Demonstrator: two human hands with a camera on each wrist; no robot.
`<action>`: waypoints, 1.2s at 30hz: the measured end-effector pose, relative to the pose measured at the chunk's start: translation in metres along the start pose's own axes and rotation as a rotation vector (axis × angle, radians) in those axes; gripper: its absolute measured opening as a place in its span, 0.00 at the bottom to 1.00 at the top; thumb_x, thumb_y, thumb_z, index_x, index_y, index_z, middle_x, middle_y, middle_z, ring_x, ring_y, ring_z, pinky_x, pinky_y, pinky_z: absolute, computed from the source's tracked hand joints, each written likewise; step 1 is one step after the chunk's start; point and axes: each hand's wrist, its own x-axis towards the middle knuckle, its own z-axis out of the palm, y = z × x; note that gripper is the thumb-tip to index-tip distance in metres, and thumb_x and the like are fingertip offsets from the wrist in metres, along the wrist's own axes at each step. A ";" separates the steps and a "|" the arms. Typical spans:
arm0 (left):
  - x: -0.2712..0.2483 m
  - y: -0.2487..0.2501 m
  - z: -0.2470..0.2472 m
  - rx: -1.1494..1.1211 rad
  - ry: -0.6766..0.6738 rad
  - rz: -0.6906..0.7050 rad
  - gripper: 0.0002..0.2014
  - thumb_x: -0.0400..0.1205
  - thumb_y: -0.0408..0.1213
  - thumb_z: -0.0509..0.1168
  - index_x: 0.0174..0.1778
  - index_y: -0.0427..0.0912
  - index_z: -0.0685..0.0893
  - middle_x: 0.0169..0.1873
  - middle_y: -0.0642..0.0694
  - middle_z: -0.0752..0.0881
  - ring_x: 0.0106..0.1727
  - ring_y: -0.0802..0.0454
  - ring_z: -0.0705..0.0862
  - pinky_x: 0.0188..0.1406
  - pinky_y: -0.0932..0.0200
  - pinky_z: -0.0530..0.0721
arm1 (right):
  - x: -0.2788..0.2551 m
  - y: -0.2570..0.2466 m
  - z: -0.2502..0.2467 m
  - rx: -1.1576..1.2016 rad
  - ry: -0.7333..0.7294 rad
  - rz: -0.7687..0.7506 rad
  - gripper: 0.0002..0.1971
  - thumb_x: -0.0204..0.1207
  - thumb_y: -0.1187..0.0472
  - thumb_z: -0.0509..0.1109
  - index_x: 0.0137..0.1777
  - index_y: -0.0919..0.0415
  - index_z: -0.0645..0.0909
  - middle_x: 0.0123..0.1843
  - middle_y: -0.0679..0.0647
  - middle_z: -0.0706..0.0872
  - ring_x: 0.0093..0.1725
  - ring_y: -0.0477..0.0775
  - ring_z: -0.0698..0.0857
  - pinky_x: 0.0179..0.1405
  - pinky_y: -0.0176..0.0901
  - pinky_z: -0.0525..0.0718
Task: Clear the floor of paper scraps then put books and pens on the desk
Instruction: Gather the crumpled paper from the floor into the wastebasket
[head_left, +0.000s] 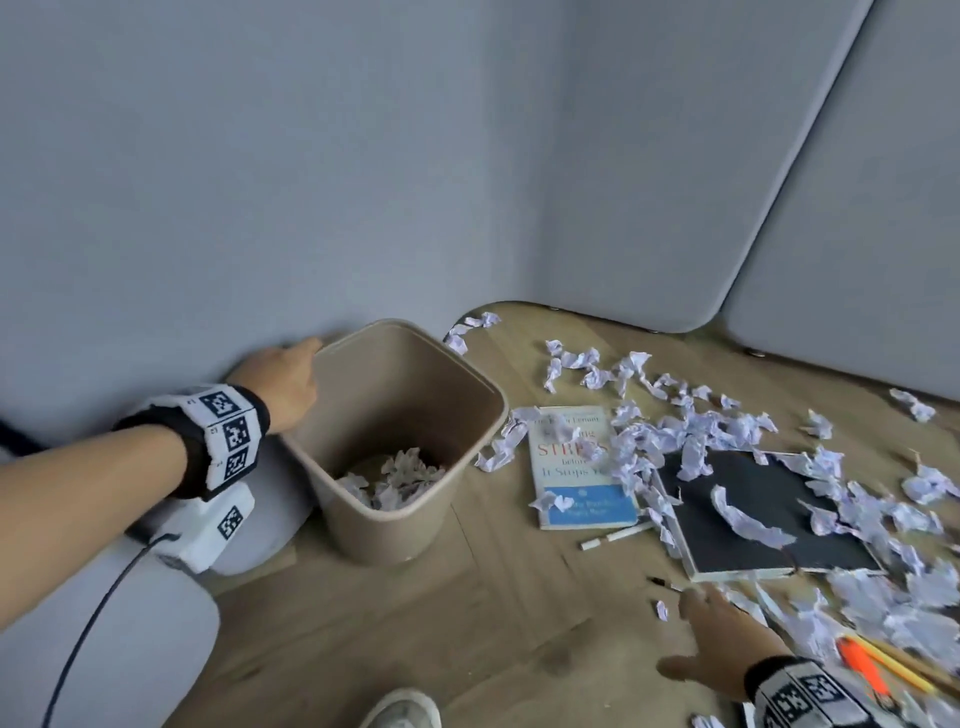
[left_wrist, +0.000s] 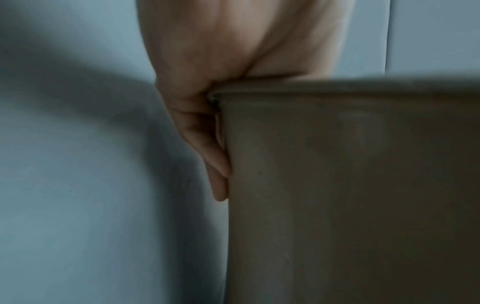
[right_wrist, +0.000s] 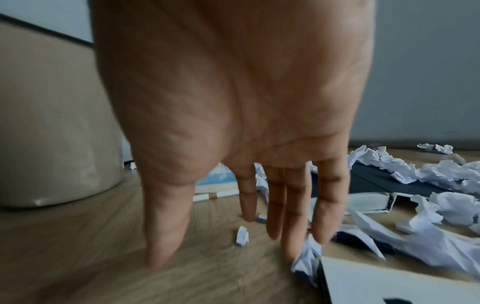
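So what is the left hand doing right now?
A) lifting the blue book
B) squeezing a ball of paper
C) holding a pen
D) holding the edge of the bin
D: the left hand grips the rim of the bin, with its fingers down the bin's outside wall, while the blue book lies on the floor untouched.

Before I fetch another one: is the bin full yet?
No. The bin holds only a shallow layer of scraps at the bottom; its inner walls are bare above them.
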 end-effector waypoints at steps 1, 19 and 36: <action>0.001 -0.002 0.002 0.013 -0.013 -0.005 0.17 0.82 0.34 0.59 0.68 0.43 0.73 0.61 0.33 0.84 0.59 0.32 0.83 0.57 0.46 0.81 | -0.004 0.000 0.003 -0.014 -0.051 0.000 0.31 0.62 0.33 0.73 0.58 0.48 0.68 0.66 0.47 0.72 0.64 0.50 0.77 0.56 0.40 0.74; -0.076 0.286 -0.052 0.102 -0.018 1.190 0.05 0.81 0.41 0.61 0.48 0.47 0.81 0.39 0.52 0.80 0.44 0.48 0.80 0.44 0.52 0.81 | -0.046 0.037 0.068 0.161 0.096 -0.059 0.06 0.70 0.59 0.68 0.39 0.47 0.74 0.42 0.42 0.82 0.49 0.50 0.85 0.43 0.38 0.77; -0.218 0.271 0.235 0.095 -0.719 1.046 0.24 0.71 0.45 0.77 0.57 0.46 0.75 0.54 0.44 0.76 0.51 0.41 0.81 0.48 0.50 0.79 | -0.164 0.059 0.179 0.639 0.696 0.584 0.04 0.77 0.65 0.67 0.49 0.58 0.75 0.48 0.51 0.75 0.41 0.53 0.73 0.34 0.35 0.64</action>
